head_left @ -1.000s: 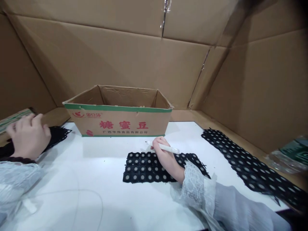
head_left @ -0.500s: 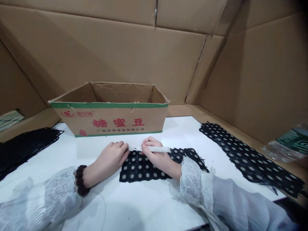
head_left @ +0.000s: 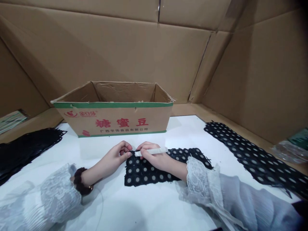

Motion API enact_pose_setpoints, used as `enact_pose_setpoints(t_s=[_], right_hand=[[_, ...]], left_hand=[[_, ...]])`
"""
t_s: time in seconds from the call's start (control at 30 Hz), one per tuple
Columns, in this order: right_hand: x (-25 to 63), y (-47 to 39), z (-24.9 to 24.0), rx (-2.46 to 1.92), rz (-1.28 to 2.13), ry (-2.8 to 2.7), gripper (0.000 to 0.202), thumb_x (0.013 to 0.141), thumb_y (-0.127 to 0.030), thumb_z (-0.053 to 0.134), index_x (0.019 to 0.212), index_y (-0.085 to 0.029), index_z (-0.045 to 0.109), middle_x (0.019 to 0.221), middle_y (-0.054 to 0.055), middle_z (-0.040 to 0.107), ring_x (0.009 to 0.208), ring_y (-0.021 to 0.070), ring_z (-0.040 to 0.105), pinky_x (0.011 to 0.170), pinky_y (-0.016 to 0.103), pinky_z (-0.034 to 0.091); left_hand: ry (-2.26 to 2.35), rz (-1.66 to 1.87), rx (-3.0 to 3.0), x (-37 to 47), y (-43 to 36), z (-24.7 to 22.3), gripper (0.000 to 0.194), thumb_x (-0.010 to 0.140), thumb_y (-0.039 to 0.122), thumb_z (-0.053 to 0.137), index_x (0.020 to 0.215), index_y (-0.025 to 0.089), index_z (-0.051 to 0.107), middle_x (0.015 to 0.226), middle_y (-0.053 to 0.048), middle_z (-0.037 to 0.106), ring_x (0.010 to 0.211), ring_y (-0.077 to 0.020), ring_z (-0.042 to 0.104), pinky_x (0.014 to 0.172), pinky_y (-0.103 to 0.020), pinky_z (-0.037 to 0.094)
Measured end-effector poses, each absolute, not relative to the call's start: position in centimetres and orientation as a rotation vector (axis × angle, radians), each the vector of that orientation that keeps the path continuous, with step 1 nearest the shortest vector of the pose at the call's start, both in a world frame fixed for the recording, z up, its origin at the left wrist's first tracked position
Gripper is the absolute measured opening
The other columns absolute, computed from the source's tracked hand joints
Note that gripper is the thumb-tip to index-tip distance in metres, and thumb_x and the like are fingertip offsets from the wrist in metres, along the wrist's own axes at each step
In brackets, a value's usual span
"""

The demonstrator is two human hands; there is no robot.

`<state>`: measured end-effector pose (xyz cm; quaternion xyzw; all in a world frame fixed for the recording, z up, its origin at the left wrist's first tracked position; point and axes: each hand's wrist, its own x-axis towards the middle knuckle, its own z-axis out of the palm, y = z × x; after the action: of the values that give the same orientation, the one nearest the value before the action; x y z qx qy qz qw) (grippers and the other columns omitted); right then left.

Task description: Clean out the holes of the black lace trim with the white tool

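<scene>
A small black sheet [head_left: 141,178] with rows of pale round discs lies flat on the white board under my hands. My left hand [head_left: 117,154] is closed at its far left corner, thumb and fingers pinching the edge. A white pen-shaped tool [head_left: 157,150] is gripped in my right hand [head_left: 154,157], which rests over the sheet's far edge. The tool's left end sits close to my left fingertips; its tip is too small to make out. My right palm covers the middle of the sheet.
An open cardboard box [head_left: 115,118] with red lettering stands behind my hands. A long disc-covered black sheet [head_left: 247,154] lies to the right, and a pile of black sheets [head_left: 26,147] to the left. Clear plastic packaging [head_left: 287,150] sits far right. Cardboard walls [head_left: 108,51] surround the board.
My right hand has tilted the white tool and brought its left end down toward the sheet's corner. My left fingers have shifted to a pinch there. The view has moved slightly left.
</scene>
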<state>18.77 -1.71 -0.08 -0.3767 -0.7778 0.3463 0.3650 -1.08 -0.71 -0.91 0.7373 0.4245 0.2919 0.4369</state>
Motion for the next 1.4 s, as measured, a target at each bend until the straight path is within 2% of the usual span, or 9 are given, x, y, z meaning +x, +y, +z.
enact_pose_setpoints(t_s=[0.1, 0.27, 0.53, 0.63, 0.8, 0.93, 1.07, 1.2, 1.4], right_hand=[[18.7, -1.9, 0.1, -1.002, 0.895, -2.011, 0.024, 0.084, -0.019, 0.041, 0.065, -0.016, 0.056, 0.083, 0.004, 0.060, 0.081, 0.0122, 0.056, 0.078, 0.024, 0.042], [18.5, -1.9, 0.0, -1.071, 0.808, -2.116, 0.027, 0.088, -0.024, 0.035, 0.064, -0.018, 0.045, 0.065, -0.001, 0.049, 0.065, 0.0109, 0.048, 0.063, 0.024, 0.038], [17.5, -1.6, -0.7, -1.097, 0.448, -2.311, 0.019, 0.087, -0.023, 0.035, 0.068, -0.020, 0.033, 0.064, -0.001, 0.041, 0.065, 0.0118, 0.040, 0.068, 0.027, 0.034], [17.7, -1.0, -0.7, -1.044, 0.519, -2.237, 0.022, 0.087, -0.023, 0.035, 0.065, -0.020, 0.031, 0.063, -0.002, 0.039, 0.064, 0.0116, 0.040, 0.067, 0.026, 0.033], [18.9, -0.4, -0.1, -0.975, 0.963, -2.042, 0.029, 0.084, -0.018, 0.035, 0.055, -0.018, 0.038, 0.063, -0.002, 0.043, 0.064, 0.0105, 0.043, 0.065, 0.024, 0.035], [19.1, -0.7, 0.3, -0.979, 0.983, -2.031, 0.029, 0.078, -0.010, 0.039, 0.050, -0.016, 0.043, 0.070, 0.000, 0.047, 0.071, 0.0108, 0.048, 0.074, 0.025, 0.035], [19.0, -0.9, 0.3, -0.975, 0.984, -2.023, 0.028, 0.078, -0.009, 0.040, 0.051, -0.016, 0.043, 0.070, 0.000, 0.046, 0.071, 0.0105, 0.047, 0.074, 0.025, 0.035], [19.0, -0.9, 0.3, -0.961, 0.976, -2.027, 0.028, 0.078, -0.008, 0.039, 0.051, -0.016, 0.043, 0.070, 0.000, 0.046, 0.069, 0.0105, 0.047, 0.072, 0.025, 0.036], [18.9, -0.9, 0.2, -0.951, 0.933, -2.035, 0.028, 0.078, -0.009, 0.039, 0.051, -0.017, 0.043, 0.069, 0.000, 0.046, 0.072, 0.0119, 0.047, 0.073, 0.026, 0.036]], left_hand=[[1.032, 0.765, 1.764, -1.1, -0.8, -0.9, 0.018, 0.082, 0.029, 0.049, 0.095, 0.018, 0.044, 0.090, -0.002, 0.047, 0.083, -0.0146, 0.046, 0.075, -0.028, 0.037], [1.003, 0.818, 1.679, -0.8, -1.3, -1.0, 0.017, 0.082, 0.024, 0.051, 0.080, 0.019, 0.034, 0.077, 0.003, 0.041, 0.072, -0.0112, 0.040, 0.067, -0.025, 0.034], [0.912, 0.916, 1.643, -0.9, -1.4, -1.1, 0.027, 0.084, 0.024, 0.050, 0.074, 0.020, 0.025, 0.074, 0.004, 0.041, 0.073, -0.0110, 0.040, 0.067, -0.025, 0.032], [0.905, 0.935, 1.560, -0.8, -1.2, -0.6, 0.028, 0.083, 0.025, 0.053, 0.075, 0.020, 0.026, 0.073, 0.003, 0.043, 0.071, -0.0109, 0.041, 0.066, -0.025, 0.033], [0.923, 0.971, 1.410, -0.3, -1.0, 0.3, 0.032, 0.076, 0.028, 0.060, 0.076, 0.020, 0.030, 0.072, 0.003, 0.043, 0.067, -0.0100, 0.040, 0.060, -0.023, 0.031], [0.953, 0.911, 1.506, -0.8, -0.7, 0.0, 0.025, 0.078, 0.031, 0.058, 0.086, 0.020, 0.038, 0.082, 0.000, 0.049, 0.075, -0.0123, 0.044, 0.067, -0.025, 0.034], [0.987, 0.727, 1.723, -1.7, -0.5, -0.5, 0.035, 0.080, 0.032, 0.056, 0.109, 0.023, 0.038, 0.092, -0.003, 0.052, 0.081, -0.0144, 0.045, 0.074, -0.029, 0.034], [0.980, 0.688, 1.840, -1.7, -0.7, -0.4, 0.040, 0.082, 0.029, 0.052, 0.118, 0.023, 0.036, 0.089, -0.002, 0.051, 0.080, -0.0149, 0.042, 0.075, -0.029, 0.033], [1.000, 0.725, 1.715, -1.1, -1.2, 0.0, 0.038, 0.079, 0.026, 0.053, 0.114, 0.022, 0.038, 0.074, 0.002, 0.047, 0.071, -0.0135, 0.042, 0.066, -0.027, 0.032]])
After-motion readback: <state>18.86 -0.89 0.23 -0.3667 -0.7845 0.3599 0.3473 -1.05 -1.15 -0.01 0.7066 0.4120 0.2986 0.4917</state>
